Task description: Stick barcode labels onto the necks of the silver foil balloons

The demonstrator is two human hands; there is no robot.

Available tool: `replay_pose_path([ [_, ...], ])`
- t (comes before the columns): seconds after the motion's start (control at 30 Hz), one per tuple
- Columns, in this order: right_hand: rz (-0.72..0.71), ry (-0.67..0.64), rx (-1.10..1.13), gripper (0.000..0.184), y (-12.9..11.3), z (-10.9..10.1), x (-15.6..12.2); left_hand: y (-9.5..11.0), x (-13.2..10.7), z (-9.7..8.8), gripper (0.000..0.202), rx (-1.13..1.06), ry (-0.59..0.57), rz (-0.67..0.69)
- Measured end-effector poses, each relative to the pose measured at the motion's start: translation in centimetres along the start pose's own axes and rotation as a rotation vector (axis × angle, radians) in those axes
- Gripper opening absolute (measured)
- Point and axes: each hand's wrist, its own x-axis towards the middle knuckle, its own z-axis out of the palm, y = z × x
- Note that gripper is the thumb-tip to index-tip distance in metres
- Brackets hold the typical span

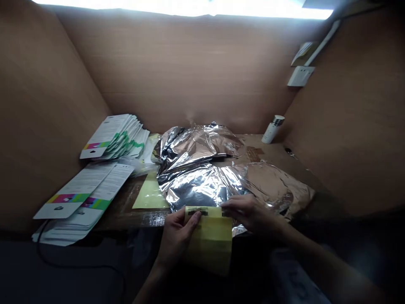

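Left hand (175, 240) pinches a yellow sheet (210, 247) at 6 o'clock; right hand (249, 215) grips the end of its barcode strip (202, 212) (thumb and fingers closed). Risk: a hasty pull could crease the strip or stick it to the foil bag (199, 190) just behind.

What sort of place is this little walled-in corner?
Probably a small packing bench. Stacks of printed hang cards, silver foil pouches, and a yellow barcode label sheet pinched between the left hand and right hand all suggest packaging work.
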Motion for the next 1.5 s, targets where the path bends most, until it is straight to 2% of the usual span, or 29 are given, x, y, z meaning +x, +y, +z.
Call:
replay_pose_path([
  [0.17, -0.325, 0.198, -0.305, 0.039, 2.2, 1.9, -2.8, 0.2, -0.2, 1.2, 0.036, -0.012, -0.039, -0.062],
  [0.23, -0.399, 0.210, -0.372, 0.044, 2.3, 2.3, -3.3, 0.3, -0.5, 1.4, 0.035, -0.013, -0.048, -0.072],
  [0.3, -0.416, 0.227, -0.331, 0.040, 1.9, 2.6, -3.6, 0.3, -0.7, 1.2, 0.035, 0.002, -0.047, -0.074],
  [0.37, -0.350, 0.282, -0.185, 0.027, 1.1, 2.8, -3.7, 0.0, -1.0, 0.6, 0.035, 0.032, -0.049, -0.073],
  [0.4, -0.274, 0.320, -0.075, 0.018, 0.7, 2.8, -3.6, -0.2, -1.2, 0.2, 0.034, 0.053, -0.060, -0.068],
  [0.47, -0.048, 0.376, 0.167, 0.007, 0.2, 2.5, -3.3, -0.7, -1.4, -0.8, 0.030, 0.117, -0.152, -0.011],
  [0.5, 0.076, 0.370, 0.276, 0.009, 0.1, 2.2, -3.1, -1.1, -1.4, -1.2, 0.026, 0.159, -0.236, 0.054],
  [0.57, 0.264, 0.269, 0.412, 0.016, 0.4, 1.6, -2.5, -1.9, -1.4, -1.7, 0.020, 0.266, -0.438, 0.226],
  [0.63, 0.335, 0.099, 0.441, 0.021, 0.9, 1.5, -1.9, -2.8, -1.3, -1.7, 0.016, 0.396, -0.613, 0.373],
  [0.73, 0.345, -0.068, 0.331, 0.020, 1.5, 2.4, -1.3, -3.9, -1.3, -1.2, 0.012, 0.583, -0.736, 0.456],
  [0.9, 0.258, -0.111, -0.060, 0.014, 1.6, 5.4, -1.2, -4.8, -1.3, -1.1, 0.017, 0.701, -0.761, 0.494],
  [1.0, 0.284, -0.128, -0.307, 0.018, 1.7, 6.1, -1.5, -5.2, -1.2, -1.4, 0.017, 0.734, -0.747, 0.496],
  [1.1, 0.321, -0.135, -0.448, 0.027, 1.9, 4.5, -2.6, -5.4, -1.1, -1.6, 0.016, 0.738, -0.739, 0.480],
  [1.23, 0.097, -0.240, -0.529, 0.037, 2.2, 1.0, -4.8, -5.1, -0.8, -1.7, 0.017, 0.709, -0.755, 0.460],
  [1.33, -0.030, -0.327, -0.625, 0.017, 2.4, -0.6, -5.6, -4.6, -0.5, -1.8, 0.015, 0.671, -0.766, 0.453],
  [1.5, -0.040, -0.376, -0.499, 0.018, 2.2, -2.9, -4.5, -3.6, 0.1, -2.1, 0.014, 0.586, -0.790, 0.436],
])
